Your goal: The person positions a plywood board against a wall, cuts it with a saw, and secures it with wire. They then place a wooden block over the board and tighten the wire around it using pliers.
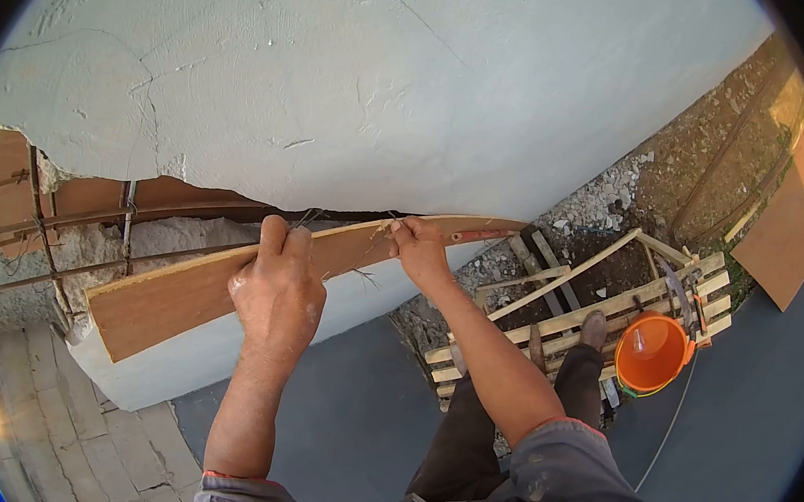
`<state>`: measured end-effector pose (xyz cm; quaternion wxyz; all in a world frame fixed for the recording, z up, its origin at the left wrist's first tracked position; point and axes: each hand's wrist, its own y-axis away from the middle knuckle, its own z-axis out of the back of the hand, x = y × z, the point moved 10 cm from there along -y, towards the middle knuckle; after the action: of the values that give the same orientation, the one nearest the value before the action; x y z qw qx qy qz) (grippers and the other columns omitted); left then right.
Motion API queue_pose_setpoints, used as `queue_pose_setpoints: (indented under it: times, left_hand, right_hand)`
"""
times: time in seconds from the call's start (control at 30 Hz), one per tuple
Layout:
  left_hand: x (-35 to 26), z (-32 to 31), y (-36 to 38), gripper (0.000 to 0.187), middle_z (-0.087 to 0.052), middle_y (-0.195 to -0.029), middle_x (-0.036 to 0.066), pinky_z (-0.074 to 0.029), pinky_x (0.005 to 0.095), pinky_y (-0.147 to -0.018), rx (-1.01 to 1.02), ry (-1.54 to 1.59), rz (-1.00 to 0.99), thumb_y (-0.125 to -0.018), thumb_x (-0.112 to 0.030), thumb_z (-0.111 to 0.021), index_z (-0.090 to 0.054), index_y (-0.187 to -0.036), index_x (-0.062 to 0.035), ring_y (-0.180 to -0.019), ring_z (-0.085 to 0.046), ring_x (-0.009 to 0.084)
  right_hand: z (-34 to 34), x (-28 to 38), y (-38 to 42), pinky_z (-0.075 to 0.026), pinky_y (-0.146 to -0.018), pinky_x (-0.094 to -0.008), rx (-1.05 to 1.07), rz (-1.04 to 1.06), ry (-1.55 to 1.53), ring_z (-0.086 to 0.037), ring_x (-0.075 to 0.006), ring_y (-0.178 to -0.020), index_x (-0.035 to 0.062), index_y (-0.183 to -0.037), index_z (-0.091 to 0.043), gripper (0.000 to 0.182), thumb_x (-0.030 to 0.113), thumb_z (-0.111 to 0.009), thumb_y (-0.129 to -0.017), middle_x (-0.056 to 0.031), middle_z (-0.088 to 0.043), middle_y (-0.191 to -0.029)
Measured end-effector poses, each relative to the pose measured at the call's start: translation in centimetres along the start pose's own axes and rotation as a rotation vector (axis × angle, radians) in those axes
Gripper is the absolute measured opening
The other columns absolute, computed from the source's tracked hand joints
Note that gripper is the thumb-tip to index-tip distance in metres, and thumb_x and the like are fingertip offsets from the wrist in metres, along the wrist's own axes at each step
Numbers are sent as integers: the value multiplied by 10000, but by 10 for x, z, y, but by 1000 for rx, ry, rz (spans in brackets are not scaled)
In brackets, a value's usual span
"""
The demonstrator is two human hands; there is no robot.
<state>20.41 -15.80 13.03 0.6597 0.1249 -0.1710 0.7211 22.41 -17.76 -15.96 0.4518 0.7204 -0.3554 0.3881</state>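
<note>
A long brown board (177,305) stands on edge along the broken lower edge of the pale plastered wall (340,83). My left hand (281,283) is closed at the board's top edge, its fingers around thin wire (309,216). Farther right, my right hand (417,245) pinches thin wire at the same edge. More wire ends (362,274) poke out of the board's face between the hands. Rusty rebar (51,220) shows in the gap at the left. A red tool or bar (485,234) lies along the board's right end.
My feet are on a wooden slatted pallet (548,326). An orange bucket (651,352) stands on it at the right, beside a hammer-like tool (678,292). Another brown board (791,228) lies at the far right. Rubble (607,197) lines the wall base. Paving (72,413) is at lower left.
</note>
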Motion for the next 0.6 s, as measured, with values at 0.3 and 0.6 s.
queue_pose_setpoints:
  times: [0.3,0.6]
  left_hand:
    - [-9,4,9,85,-545,-873,49,-517,379,-544,-49,11,-33,-821,-31,-624,-662,-886,-68,-616,-616,273]
    - [-16,9,12,164,-508,-885,63,-499,322,-466,-120,-12,-146,-670,-3,-668,-585,-812,-16,-531,-612,196]
  right_hand:
    - [29,14,-4,-511,-713,-386,-220,69,42,-677,-265,-752,-22,-901,-701,212,184,-665,-869,-177,-686,-747]
    - [9,8,-23,-310,-361,-284,129,-265,-140,-417,-92,-448,-10,-934,-717,160,127,-654,-879,-8,-575,-620]
